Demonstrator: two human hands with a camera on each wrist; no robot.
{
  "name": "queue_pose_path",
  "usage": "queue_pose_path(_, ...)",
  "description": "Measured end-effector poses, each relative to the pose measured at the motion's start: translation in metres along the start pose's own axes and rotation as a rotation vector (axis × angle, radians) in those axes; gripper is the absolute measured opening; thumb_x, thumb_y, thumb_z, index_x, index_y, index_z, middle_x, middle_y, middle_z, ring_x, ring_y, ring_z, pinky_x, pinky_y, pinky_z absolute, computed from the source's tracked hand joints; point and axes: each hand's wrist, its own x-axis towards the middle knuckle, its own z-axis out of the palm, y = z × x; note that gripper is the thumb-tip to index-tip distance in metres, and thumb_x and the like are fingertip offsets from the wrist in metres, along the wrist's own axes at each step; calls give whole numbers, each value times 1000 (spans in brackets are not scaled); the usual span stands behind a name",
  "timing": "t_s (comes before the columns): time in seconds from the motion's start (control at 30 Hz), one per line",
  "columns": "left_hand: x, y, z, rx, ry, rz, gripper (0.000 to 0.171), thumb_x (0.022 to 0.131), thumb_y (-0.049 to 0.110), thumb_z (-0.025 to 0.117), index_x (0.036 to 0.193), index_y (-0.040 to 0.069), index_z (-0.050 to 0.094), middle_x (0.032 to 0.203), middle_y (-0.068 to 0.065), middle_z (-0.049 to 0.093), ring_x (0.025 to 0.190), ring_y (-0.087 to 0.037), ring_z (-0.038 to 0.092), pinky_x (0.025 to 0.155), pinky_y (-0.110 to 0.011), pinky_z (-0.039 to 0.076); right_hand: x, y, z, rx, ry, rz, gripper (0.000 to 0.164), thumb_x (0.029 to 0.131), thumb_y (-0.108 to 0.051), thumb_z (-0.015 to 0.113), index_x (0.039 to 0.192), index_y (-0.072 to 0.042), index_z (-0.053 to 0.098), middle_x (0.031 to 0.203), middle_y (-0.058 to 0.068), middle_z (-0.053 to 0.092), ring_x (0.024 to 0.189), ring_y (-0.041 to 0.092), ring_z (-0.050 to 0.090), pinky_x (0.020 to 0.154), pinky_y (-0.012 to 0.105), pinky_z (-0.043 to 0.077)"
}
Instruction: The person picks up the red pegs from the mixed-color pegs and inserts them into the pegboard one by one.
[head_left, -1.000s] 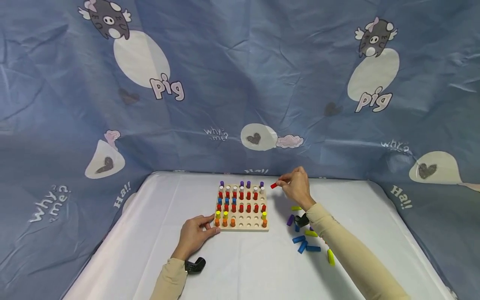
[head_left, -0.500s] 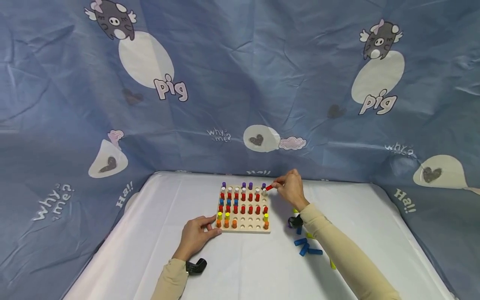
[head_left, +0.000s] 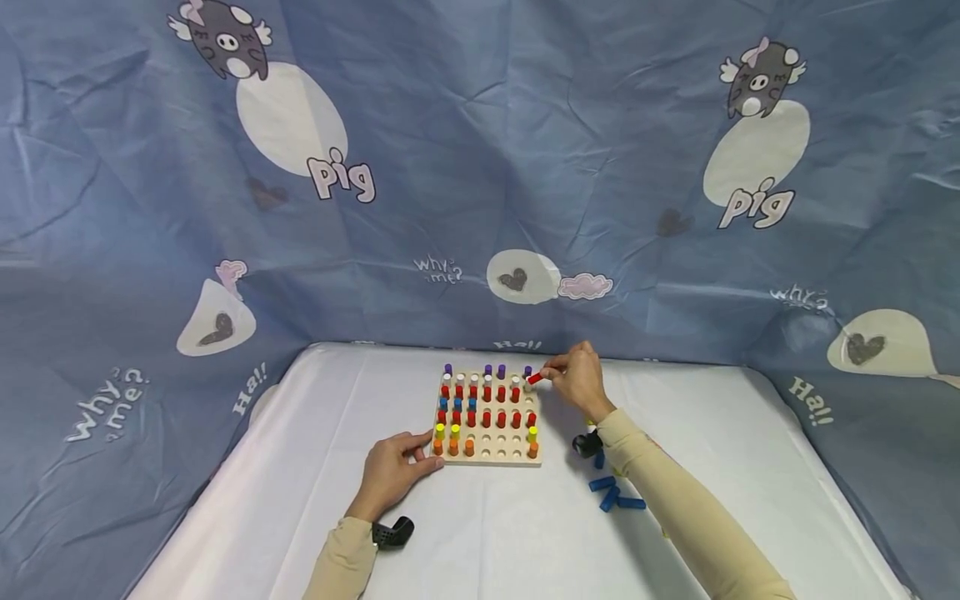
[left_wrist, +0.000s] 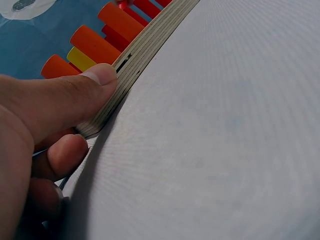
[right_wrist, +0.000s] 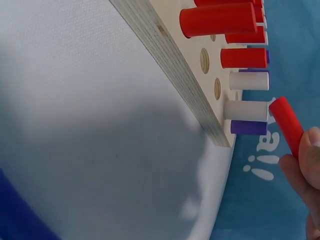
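A wooden pegboard stands on the table with rows of coloured pegs upright in its holes. My left hand holds its near left corner, the thumb on the front edge beside the orange pegs. In my right hand, a red peg is pinched between thumb and finger. That peg is tilted above the board's far right side. Its lower end is close to the top of a white peg; whether they touch I cannot tell. Behind that white one is a purple peg.
Loose blue pegs lie on the white table cover, right of the board. The right forearm hides part of the loose pile. A blue printed cloth hangs behind the table.
My right hand has moved left with the red peg, from beside the board to over its far right corner. The left hand stays at the near left corner.
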Motion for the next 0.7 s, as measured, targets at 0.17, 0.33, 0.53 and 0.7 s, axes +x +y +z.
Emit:
queue_pose_path(0.17, 1, -1, -1, 6, -17, -15, 50, 82, 30, 93, 126, 13, 79, 71, 13, 57, 61, -5, 42, 62, -24, 32, -3, 1, -4, 21, -47, 44, 6, 84, -14, 90, 83, -9, 87, 70, 7, 70, 88, 27, 51, 79, 43, 39)
queue_pose_path(0.33, 0, 0, -1, -3, -31, -38, 51, 81, 30, 94, 127, 13, 79, 71, 12, 58, 61, -6, 42, 62, -25, 32, -7, 3, -3, 37, -105, 47, 6, 85, -12, 90, 84, -7, 87, 71, 5, 74, 91, 26, 52, 82, 42, 39)
queue_pose_path(0.53, -1, -1, 0, -11, -15, -13, 49, 81, 30, 94, 125, 12, 80, 71, 12, 58, 60, -6, 42, 59, -24, 31, -10, 5, 1, 58, -139, 25, 7, 84, -10, 90, 81, -6, 86, 75, 8, 77, 91, 26, 55, 83, 42, 41)
queue_pose_path(0.7, 0, 0, -1, 3, -22, -26, 50, 81, 31, 93, 126, 13, 79, 71, 12, 58, 60, -6, 41, 60, -25, 30, -11, 5, 7, 46, -138, -37, 8, 82, -9, 91, 77, -6, 85, 75, 6, 80, 87, 26, 57, 83, 43, 42)
